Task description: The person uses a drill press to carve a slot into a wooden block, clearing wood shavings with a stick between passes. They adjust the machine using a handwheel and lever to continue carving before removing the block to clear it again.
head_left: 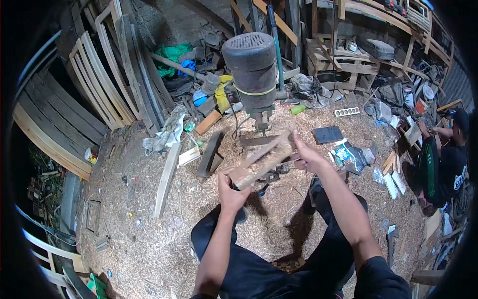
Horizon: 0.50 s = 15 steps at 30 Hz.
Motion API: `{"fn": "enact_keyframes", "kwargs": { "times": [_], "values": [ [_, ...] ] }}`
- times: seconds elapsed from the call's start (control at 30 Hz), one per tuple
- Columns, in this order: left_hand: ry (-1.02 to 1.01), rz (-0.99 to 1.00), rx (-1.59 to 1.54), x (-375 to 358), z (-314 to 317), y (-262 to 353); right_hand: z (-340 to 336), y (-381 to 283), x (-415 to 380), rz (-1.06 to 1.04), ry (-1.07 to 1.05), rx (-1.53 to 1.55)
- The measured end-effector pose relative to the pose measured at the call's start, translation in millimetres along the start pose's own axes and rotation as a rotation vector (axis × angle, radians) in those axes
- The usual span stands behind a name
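A wooden block [266, 164] with a long hollow in its upper face is held tilted between my two hands, its right end higher. My left hand [232, 191] grips its lower left end, with the thumb along the side. At the upper right end my right hand [307, 153] has its thumb on top and fingers partly hidden behind the block. Just beyond stands an upright motor-driven drilling machine [251, 74] with a yellow band round its body. Its spindle [262, 122] comes down behind the block. A handwheel [270, 177] shows below the block.
Wood shavings cover the floor [134, 249]. Left of the machine lie a dark wooden beam [211, 152] and a pale plank [168, 179]. A power strip [346, 112] and a dark block [327, 134] lie to the right. Another person [448, 154] sits at far right.
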<state>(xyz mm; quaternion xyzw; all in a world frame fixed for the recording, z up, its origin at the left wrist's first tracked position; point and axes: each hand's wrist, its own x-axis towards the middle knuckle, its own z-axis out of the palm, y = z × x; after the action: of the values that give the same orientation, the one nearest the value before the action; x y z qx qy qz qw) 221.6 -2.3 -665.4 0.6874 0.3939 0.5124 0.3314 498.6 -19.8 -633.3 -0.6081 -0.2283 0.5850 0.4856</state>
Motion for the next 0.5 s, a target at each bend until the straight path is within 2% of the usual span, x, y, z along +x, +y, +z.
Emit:
{"fn": "enact_keyframes", "kwargs": {
  "times": [0.1, 0.13, 0.23, 0.27, 0.37, 0.4, 0.5],
  "values": [
    [-0.134, 0.414, 0.251, 2, -7, 9, 0, -14, -20, 0.006, -0.122, 0.107],
    [-0.174, 0.487, 0.239, -1, -4, -1, 0, -16, -29, -0.061, 0.012, -0.073],
    [-0.226, 0.549, 0.237, 1, 4, 2, 2, -5, -21, -0.389, 0.095, -0.067],
    [-0.332, 0.488, 0.307, 2, -1, 5, -4, -6, -24, -0.508, 0.073, -0.014],
    [-0.249, 0.304, 0.068, 8, -2, 32, 3, -25, -51, -0.99, -0.036, -0.183],
    [-0.214, 0.236, 0.057, 10, 0, 21, 7, -34, -65, -1.029, -0.001, -0.314],
    [-0.233, 0.006, -0.162, 18, 11, 3, 13, -28, -66, -1.018, -0.167, -0.559]
  ]
}}
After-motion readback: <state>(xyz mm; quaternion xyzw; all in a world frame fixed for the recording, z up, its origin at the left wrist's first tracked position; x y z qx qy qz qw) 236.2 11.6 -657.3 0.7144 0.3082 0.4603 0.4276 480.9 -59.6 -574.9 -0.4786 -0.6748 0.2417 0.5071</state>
